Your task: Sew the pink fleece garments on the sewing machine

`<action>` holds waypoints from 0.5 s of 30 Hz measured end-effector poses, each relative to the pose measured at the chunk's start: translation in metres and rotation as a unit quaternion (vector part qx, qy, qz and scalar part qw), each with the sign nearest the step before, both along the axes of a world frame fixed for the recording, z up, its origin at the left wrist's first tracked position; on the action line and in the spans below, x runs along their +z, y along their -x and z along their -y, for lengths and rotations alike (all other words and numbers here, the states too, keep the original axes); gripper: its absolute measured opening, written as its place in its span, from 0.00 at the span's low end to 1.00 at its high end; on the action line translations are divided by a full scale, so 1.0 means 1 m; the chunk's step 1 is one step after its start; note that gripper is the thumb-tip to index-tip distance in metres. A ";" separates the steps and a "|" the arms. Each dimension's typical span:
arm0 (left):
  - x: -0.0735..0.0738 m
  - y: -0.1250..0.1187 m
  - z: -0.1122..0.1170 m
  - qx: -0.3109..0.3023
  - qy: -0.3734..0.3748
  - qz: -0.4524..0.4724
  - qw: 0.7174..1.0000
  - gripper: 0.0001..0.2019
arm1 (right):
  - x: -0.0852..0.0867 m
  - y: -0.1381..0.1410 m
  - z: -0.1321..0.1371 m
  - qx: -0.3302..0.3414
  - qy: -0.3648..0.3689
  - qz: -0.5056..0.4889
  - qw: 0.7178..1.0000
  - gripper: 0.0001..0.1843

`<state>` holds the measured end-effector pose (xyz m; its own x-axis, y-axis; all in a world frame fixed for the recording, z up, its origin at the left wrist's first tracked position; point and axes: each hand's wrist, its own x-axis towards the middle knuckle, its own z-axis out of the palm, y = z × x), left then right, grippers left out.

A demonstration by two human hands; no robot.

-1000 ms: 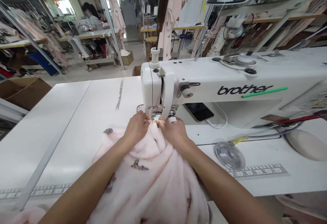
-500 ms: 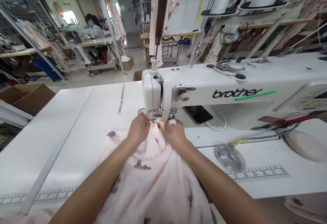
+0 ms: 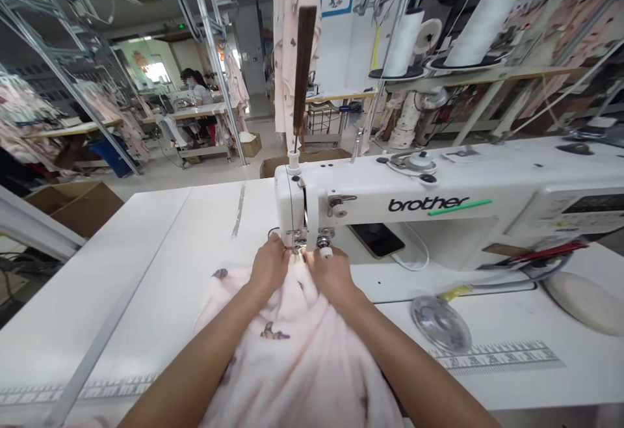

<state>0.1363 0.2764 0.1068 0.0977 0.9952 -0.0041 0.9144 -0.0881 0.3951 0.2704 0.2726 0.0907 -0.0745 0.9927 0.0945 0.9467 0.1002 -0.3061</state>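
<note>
Fluffy pink fabric (image 3: 292, 343) sits before the sewing machine (image 3: 390, 213). Left hand (image 3: 269, 265) and right hand (image 3: 331, 274) pinch it; go slowly, fingers off the needle.

A white sewing table (image 3: 146, 265) carries a white sewing machine (image 3: 439, 213) at two o'clock. Pink fleece fabric (image 3: 292, 356) lies at six o'clock. A phone (image 3: 377, 240) rests under the machine's arm, and a clear round lid (image 3: 440, 324) sits at four o'clock beside a printed ruler strip (image 3: 507, 355).

hands (image 3: 299, 270): 2 | sewing machine (image 3: 429, 210): 1 | fleece garment (image 3: 292, 350): 1 | thread cones (image 3: 407, 43): 2 | phone (image 3: 377, 240): 1
</note>
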 end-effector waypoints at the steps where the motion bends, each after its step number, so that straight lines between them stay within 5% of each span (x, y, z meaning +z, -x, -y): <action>1: 0.000 0.000 0.000 0.003 0.001 -0.004 1.000 0.11 | 0.000 0.000 0.000 0.002 -0.002 -0.001 1.000 0.11; 10: 0.001 0.001 0.004 0.016 -0.004 -0.002 1.000 0.12 | 0.003 -0.001 0.002 0.021 -0.006 -0.049 0.999 0.13; 15: 0.002 0.005 0.006 0.003 -0.015 0.033 0.999 0.10 | 0.009 -0.017 0.009 0.085 0.002 -0.131 0.988 0.15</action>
